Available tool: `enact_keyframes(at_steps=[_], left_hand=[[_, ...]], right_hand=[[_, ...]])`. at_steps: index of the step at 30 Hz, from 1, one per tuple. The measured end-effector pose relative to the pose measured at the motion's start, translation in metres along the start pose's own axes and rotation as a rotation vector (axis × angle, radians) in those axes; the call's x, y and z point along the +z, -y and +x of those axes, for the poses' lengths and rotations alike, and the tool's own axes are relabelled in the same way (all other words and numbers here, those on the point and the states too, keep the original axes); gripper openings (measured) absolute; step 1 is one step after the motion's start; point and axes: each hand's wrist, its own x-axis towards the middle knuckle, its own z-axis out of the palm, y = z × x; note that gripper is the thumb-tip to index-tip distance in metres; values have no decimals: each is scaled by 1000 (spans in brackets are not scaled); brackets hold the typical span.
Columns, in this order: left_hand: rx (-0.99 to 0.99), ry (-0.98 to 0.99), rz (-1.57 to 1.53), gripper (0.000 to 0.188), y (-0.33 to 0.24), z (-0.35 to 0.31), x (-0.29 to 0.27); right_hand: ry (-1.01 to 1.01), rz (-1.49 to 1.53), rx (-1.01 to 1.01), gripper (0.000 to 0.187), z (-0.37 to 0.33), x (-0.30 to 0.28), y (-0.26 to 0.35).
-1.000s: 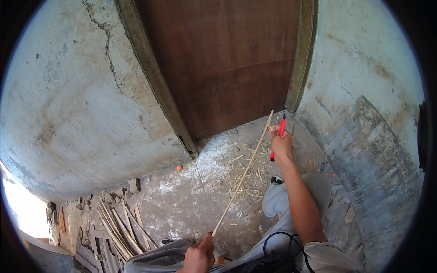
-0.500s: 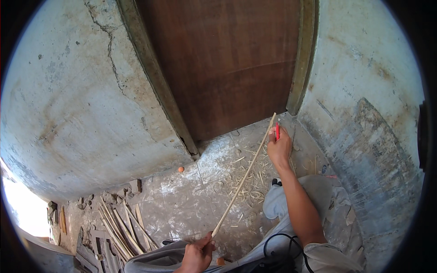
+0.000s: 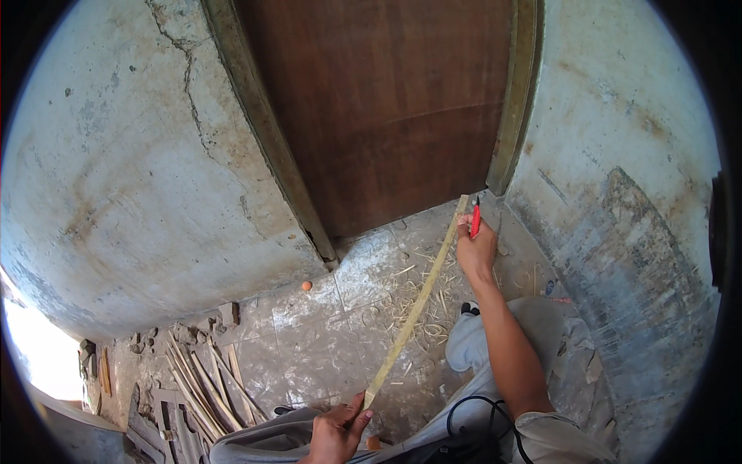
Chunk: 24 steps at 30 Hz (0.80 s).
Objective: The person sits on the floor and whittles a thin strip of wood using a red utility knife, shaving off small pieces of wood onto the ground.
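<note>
A long, pale bamboo strip (image 3: 415, 309) slants across my lap, its broad flat face turned up. My left hand (image 3: 337, 433) pinches its near end between thumb and fingers, close to my knee. Near the far end, my right hand (image 3: 475, 251) is closed around a red-handled knife (image 3: 475, 223) whose dark, narrow tip points toward the door. The right fingers also touch the strip's edge there; how they grip it is partly hidden.
Curly shavings (image 3: 429, 329) litter the tiles under the strip. More strips (image 3: 205, 387) lie in a bundle at the lower left, beside rubble along the wall. A brown door (image 3: 386, 116) stands ahead, and a small orange ball (image 3: 307, 286) rests on the floor.
The bamboo strip has turned about its length, from its narrow edge to its broad face. The knife has tilted slightly, so its dark tip now shows. Both hands stay nearly in place.
</note>
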Motion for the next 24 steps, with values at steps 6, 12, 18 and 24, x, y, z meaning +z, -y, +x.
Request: enact_keyframes(at_steps=[6, 12, 18, 24], left_hand=[[-43, 40, -1, 22, 10, -5, 6], [100, 9, 185, 20, 5, -4, 9], [0, 117, 290, 35, -7, -7, 3], [-34, 215, 274, 60, 31, -22, 15]], right_hand=[[125, 472, 402, 8, 7, -5, -16], [197, 744, 635, 3, 11, -16, -8], [221, 735, 645, 4, 12, -15, -16], [182, 719, 644, 5, 8, -9, -8]])
